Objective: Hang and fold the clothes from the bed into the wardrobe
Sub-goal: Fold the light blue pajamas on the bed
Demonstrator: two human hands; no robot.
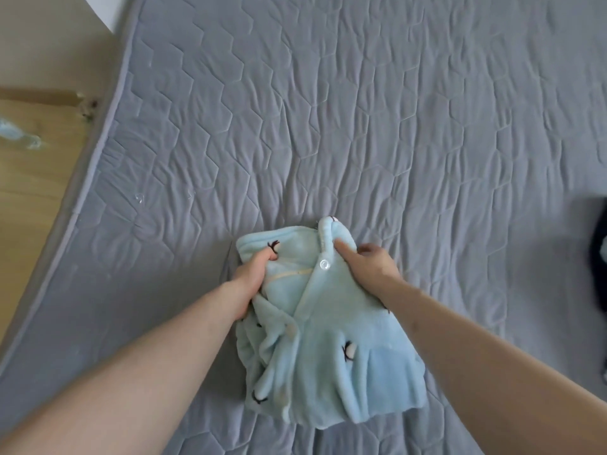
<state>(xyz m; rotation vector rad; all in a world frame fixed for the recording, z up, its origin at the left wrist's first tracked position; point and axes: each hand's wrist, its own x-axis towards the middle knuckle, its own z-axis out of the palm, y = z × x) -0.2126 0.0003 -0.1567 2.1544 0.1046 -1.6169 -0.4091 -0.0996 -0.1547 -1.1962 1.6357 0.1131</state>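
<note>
You were in the folding step, with both hands on a light blue fleece pyjama top [315,330] that lay partly folded on the grey quilted mattress [361,126], close to its near edge and roughly midway between its left edge and the right side of the view.

Your left hand [251,284] had its fingers curled into the left side of the garment near the collar, with a fold of fleece gripped and the thumb pressed on top. Your right hand [368,267] lay on the right shoulder of the top; the thumb pointed toward the collar [328,233] and the fingers wrapped over the far edge of the cloth, so it held the garment there too. A clear button [324,265] sat between your two hands on the front placket, and small embroidered motifs dotted the fleece.

The bundle looked compact but untidy: the lower left part was bunched into loose ridges and the hem did not line up. As a judgement, the fold was not finished. The next move called for you to smooth those ridges, bring the collar end down over the body so the edges met, then lift the packet with both hands underneath so it did not fall open on the way to the wardrobe, which was out of view.

A dark garment [596,257] lay at the right side of the mattress, seemingly yet to be handled. Wooden flooring [29,192] showed beyond the left edge.
</note>
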